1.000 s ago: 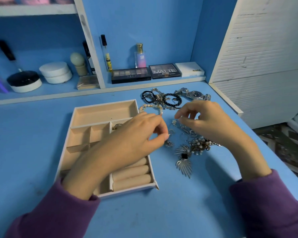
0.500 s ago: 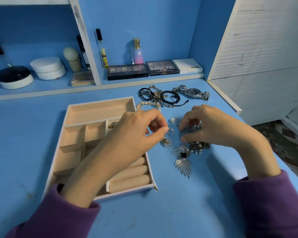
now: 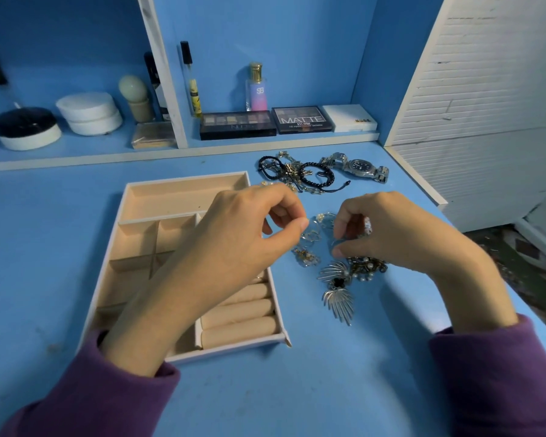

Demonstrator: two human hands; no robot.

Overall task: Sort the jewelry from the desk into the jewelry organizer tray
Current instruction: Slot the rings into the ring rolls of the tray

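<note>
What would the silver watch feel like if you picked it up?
The watch looks all metal, so it is probably heavy for its size. Its linked band would likely droop and bend, not stay stiff. It lies flat, so a push would probably slide it, not roll it.

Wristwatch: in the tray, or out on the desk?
Out. The wristwatch lies on the desk, beyond the far right corner of the tray, apart from it.

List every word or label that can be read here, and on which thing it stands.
"MATTE": lid of the dark palette; the small line under it is too blurred.
"SB": the pink perfume bottle.
Lettering on the long palette, the white box and the watch dial: too blurred to read.
</note>
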